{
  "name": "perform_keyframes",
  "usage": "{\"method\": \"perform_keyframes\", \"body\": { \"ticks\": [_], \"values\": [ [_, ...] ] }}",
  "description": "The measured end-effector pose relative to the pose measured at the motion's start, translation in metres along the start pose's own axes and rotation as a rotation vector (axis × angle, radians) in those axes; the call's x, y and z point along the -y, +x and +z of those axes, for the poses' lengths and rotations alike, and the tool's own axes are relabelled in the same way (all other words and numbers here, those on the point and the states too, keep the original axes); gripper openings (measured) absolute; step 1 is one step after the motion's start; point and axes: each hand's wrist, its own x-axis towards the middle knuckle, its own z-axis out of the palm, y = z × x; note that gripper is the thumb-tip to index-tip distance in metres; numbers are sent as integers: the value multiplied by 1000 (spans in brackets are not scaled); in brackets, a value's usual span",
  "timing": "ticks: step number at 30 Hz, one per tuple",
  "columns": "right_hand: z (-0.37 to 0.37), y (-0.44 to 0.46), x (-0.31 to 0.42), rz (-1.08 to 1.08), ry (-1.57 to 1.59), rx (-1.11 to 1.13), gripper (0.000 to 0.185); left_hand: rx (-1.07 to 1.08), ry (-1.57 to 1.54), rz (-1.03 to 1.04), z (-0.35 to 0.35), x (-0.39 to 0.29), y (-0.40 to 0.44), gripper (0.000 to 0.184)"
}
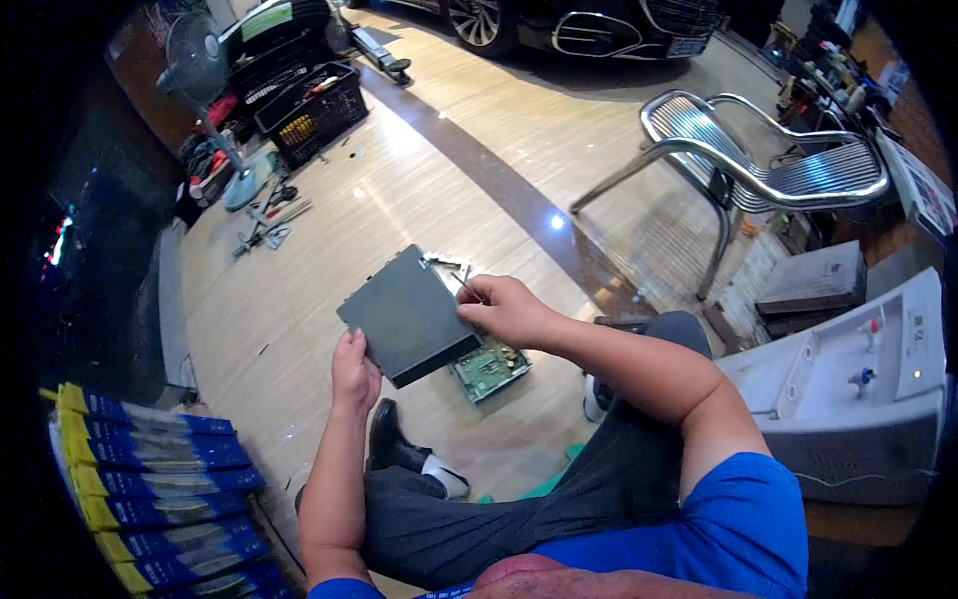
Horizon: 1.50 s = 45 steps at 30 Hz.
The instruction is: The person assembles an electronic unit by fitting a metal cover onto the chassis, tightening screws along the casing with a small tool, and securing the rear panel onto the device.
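My left hand point(356, 371) grips the near left edge of a dark grey metal casing point(404, 314), thumb along the edge and the fingers partly hidden beneath it. The casing is tilted in front of me above the floor. At its right side my right hand point(507, 311) is closed in a pinch around a thin dark tool point(465, 288), whose kind I cannot make out. Close to that hand, a silvery metal bracket point(446, 264) shows at the casing's far right corner. Partly covered by the casing, a green circuit board point(491, 371) lies in a metal frame below.
A metal chair point(758, 165) stands at the right, near a white water dispenser point(848, 389). Blue and yellow boxes point(165, 479) are stacked at lower left. Tools point(269, 215), a fan point(195, 50) and a black basket point(314, 115) are farther back; a car point(589, 30) is beyond.
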Motion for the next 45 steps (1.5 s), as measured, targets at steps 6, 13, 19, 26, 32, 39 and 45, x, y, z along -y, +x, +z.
{"method": "perform_keyframes", "body": {
  "ticks": [6, 13, 19, 26, 32, 39, 45],
  "values": [
    [2, -5, 9, -135, -154, -2, 34, -86, -33, 49, 3, -9, 7, 31],
    [-2, -2, 2, -184, -371, 8, 51, -110, -3, 68, 7, -8, 20, 29],
    [-4, -3, -2, -75, -441, 12, 41, -162, 77, 34, 13, -5, 21, 27],
    [0, -2, -15, 19, -515, 30, 63, -105, 101, 15, 8, -6, 21, 27],
    [3, -2, -15, 44, -540, 42, 69, -69, 90, -32, 1, -5, 23, 29],
    [0, 12, -38, -21, -593, 3, 71, -8, 193, -246, 0, -13, 20, 35],
    [0, 20, -56, -29, -604, -36, 66, -105, 486, -353, 12, -10, 22, 45]
  ]
}}
